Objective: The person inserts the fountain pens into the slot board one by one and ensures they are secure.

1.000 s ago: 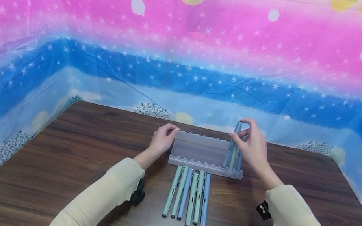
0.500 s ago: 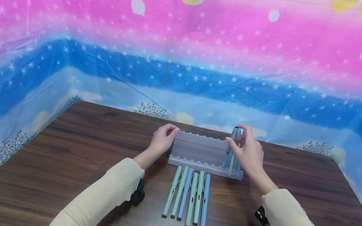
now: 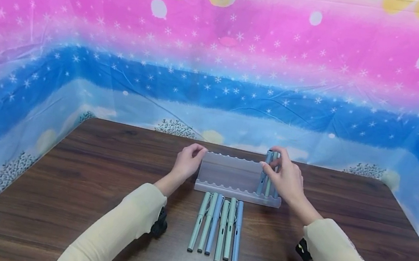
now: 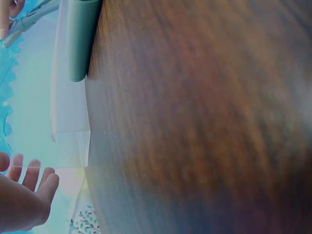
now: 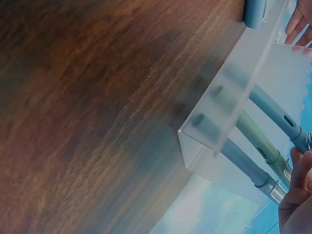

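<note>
Head view: a cloudy, see-through rack [image 3: 230, 174] with wavy bumps along its top and front sits between the left hand [image 3: 187, 162] and the right hand [image 3: 289, 177]. The left hand pinches its top corner, and the right hand pinches the top of a blue pen [image 3: 261, 183] that leans in the rack, just beside a green pen [image 5: 252, 133] and another blue pen [image 5: 245, 161]. Six pens [image 3: 221, 236], four green and two blue, lie side by side, nearer than both hands. The brown tabletop [image 3: 103, 168] spreads past each hand, its far edge just behind the rack.
</note>
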